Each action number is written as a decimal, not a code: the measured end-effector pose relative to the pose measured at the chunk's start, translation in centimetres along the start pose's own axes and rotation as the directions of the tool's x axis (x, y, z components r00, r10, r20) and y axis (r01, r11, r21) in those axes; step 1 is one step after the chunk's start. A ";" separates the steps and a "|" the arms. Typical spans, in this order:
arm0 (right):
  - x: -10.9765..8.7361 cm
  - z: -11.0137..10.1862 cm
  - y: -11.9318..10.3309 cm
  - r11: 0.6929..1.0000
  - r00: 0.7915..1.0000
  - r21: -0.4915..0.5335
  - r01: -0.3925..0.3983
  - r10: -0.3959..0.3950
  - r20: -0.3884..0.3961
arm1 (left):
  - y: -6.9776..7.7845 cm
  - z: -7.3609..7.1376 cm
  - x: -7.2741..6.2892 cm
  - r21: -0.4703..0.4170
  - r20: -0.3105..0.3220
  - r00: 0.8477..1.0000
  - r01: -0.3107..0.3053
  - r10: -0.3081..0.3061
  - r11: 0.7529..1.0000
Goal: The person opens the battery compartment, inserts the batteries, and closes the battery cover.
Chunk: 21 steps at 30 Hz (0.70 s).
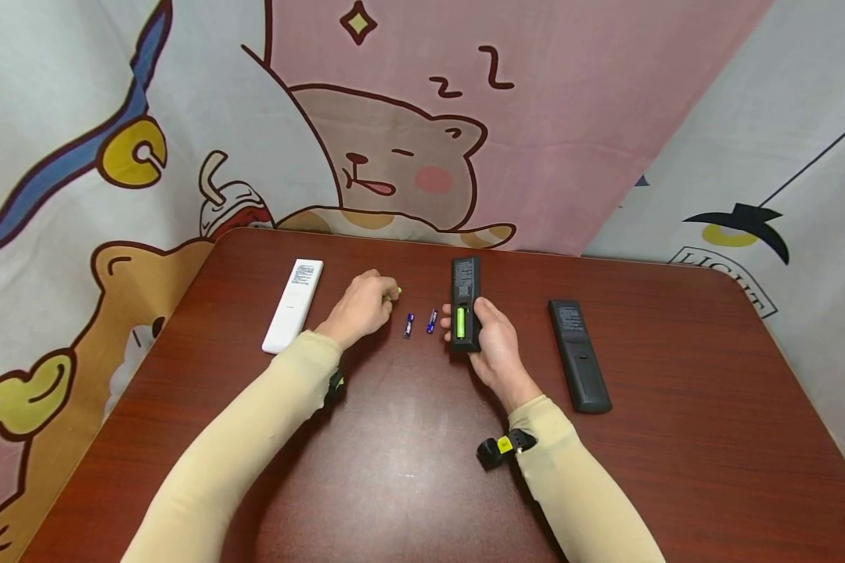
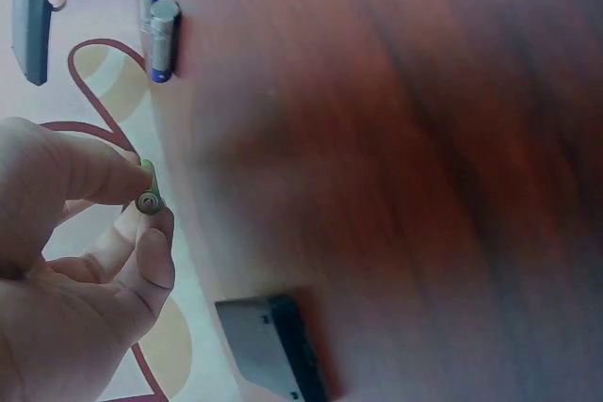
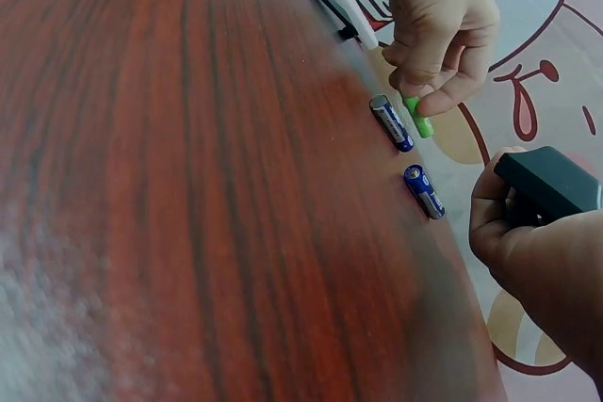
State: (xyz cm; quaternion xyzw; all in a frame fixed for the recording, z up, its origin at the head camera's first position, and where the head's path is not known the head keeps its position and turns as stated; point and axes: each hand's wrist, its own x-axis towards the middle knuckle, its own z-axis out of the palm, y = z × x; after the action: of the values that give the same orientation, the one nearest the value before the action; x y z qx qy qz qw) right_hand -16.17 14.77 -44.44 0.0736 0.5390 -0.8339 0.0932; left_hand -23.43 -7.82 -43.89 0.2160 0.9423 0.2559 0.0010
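My right hand point(image 1: 498, 344) grips a black remote control point(image 1: 465, 274), its back turned up and its battery compartment uncovered. One green battery point(image 1: 461, 322) lies in that compartment. Between thumb and fingertips, my left hand point(image 1: 366, 305) pinches another green battery point(image 3: 417, 118), raised to the left of the remote. In the left wrist view the end of this battery point(image 2: 149, 202) faces the camera. Two blue-and-silver batteries, one nearer the left hand point(image 1: 409, 325) and one nearer the remote point(image 1: 432, 320), lie on the table between my hands.
A white remote point(image 1: 293, 306) lies face down at the left, and a second black remote point(image 1: 580, 356) at the right. A small dark cover-like piece point(image 2: 259, 345) lies near the left hand, hidden in the head view. Behind the brown table point(image 1: 394, 485) hangs a cartoon-print cloth point(image 1: 556, 117).
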 end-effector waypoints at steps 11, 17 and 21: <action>0.1 0.2 0.1 1.000 1.000 0.021 -0.010 0.010 0.002 | 1.4 -0.3 -1.0 -0.054 -0.072 0.997 -0.043 0.039 0.998; 0.2 0.2 0.2 1.000 1.000 0.021 -0.007 0.007 0.005 | 2.5 -0.2 -1.5 -0.064 -0.080 0.993 -0.096 0.091 0.993; 0.3 0.2 0.2 1.000 1.000 0.018 -0.004 0.004 0.005 | 3.2 -0.2 -1.9 -0.080 -0.092 0.989 -0.123 0.116 0.989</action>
State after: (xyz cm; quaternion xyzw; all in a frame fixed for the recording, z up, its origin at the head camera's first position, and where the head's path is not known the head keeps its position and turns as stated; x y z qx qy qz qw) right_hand -16.40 14.50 -44.62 0.0734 0.5309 -0.8388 0.0953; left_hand -20.45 -6.18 -42.40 0.2606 0.9149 0.3049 -0.0462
